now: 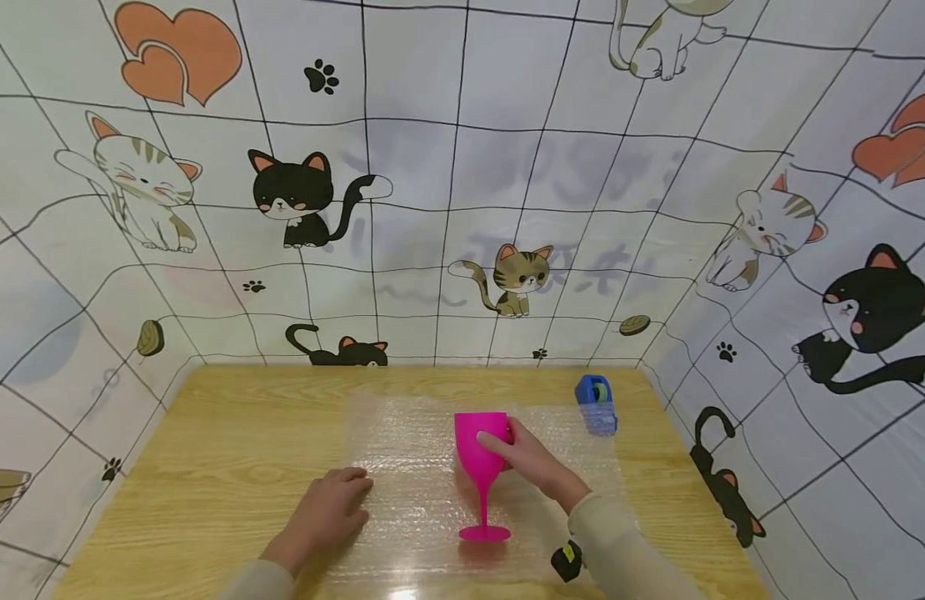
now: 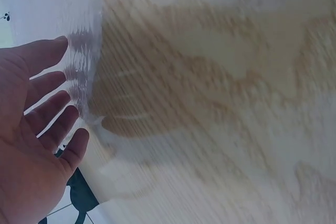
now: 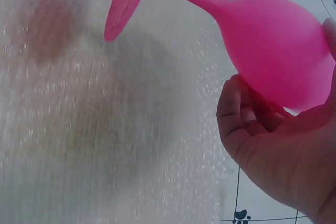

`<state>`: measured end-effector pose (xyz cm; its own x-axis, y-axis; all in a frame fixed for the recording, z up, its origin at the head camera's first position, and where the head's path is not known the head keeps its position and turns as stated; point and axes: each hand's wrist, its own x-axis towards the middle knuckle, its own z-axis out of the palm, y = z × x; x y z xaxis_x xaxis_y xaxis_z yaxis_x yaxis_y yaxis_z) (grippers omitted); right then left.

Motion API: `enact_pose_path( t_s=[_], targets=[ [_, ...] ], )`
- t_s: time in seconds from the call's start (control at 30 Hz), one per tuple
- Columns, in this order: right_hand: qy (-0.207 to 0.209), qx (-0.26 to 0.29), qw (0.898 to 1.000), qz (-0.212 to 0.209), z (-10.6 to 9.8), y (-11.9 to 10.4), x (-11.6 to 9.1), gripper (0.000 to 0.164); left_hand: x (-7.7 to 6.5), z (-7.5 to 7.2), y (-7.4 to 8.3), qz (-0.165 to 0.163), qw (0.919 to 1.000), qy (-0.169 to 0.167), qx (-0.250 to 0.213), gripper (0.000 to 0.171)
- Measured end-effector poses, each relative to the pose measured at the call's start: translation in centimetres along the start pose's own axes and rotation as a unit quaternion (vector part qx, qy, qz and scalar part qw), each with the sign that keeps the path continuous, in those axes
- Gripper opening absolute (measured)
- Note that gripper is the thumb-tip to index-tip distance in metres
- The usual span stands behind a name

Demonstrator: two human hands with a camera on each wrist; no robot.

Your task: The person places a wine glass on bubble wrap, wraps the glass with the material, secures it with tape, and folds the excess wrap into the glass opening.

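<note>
A bright pink wine glass (image 1: pixel 481 454) is held by its bowl in my right hand (image 1: pixel 537 462), thumb on the near side. In the right wrist view the fingers curl round the bowl of the wine glass (image 3: pixel 278 45), and its stem and foot stick out free. Beneath it lies a clear sheet of bubble wrap (image 1: pixel 410 500), spread flat. My left hand (image 1: pixel 331 508) is at the left edge of the sheet, palm down. Seen in the left wrist view, the fingers of the left hand (image 2: pixel 39 124) are spread and fairly straight, with fingertips at the wrap's edge.
A blue tape dispenser (image 1: pixel 597 404) stands at the back right, its front part under the bubble wrap's corner. The wooden table (image 1: pixel 245 433) meets cat-patterned cloth walls (image 1: pixel 417 175) at the back and sides. A small black object with a yellow mark (image 1: pixel 567 561) is by the right sleeve.
</note>
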<state>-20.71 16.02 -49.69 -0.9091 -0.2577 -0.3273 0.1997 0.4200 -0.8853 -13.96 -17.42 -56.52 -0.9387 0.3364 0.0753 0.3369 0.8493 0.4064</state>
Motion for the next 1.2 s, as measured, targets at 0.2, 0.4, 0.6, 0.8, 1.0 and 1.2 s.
enact_pose_path(
  t_s=[0.2,0.4,0.6,0.8,1.0,1.2],
  targets=[
    [-0.037,-0.006,0.999,-0.009,1.1,0.1,0.0,0.075,0.2,0.0,0.5,0.015,0.9998,-0.009,-0.008,0.040],
    [-0.059,-0.009,0.998,-0.010,2.4,0.0,0.1,0.075,0.3,0.5,0.5,0.032,0.9994,-0.005,-0.010,0.040],
    [-0.062,-0.011,0.998,-0.010,3.6,-0.3,0.1,0.073,0.3,0.6,0.9,0.036,0.9993,0.001,-0.013,0.040],
    [-0.072,-0.022,0.997,-0.014,4.2,-0.5,0.4,0.071,0.3,0.8,1.2,0.045,0.9989,0.010,-0.006,0.040],
    [-0.082,-0.019,0.996,-0.009,5.0,-0.4,0.6,0.069,0.4,1.2,1.4,0.060,0.9980,0.021,0.004,0.040],
    [-0.074,-0.016,0.997,0.003,5.9,-0.4,0.8,0.070,0.4,1.5,1.7,0.070,0.9969,0.032,0.013,0.039]
  ],
)
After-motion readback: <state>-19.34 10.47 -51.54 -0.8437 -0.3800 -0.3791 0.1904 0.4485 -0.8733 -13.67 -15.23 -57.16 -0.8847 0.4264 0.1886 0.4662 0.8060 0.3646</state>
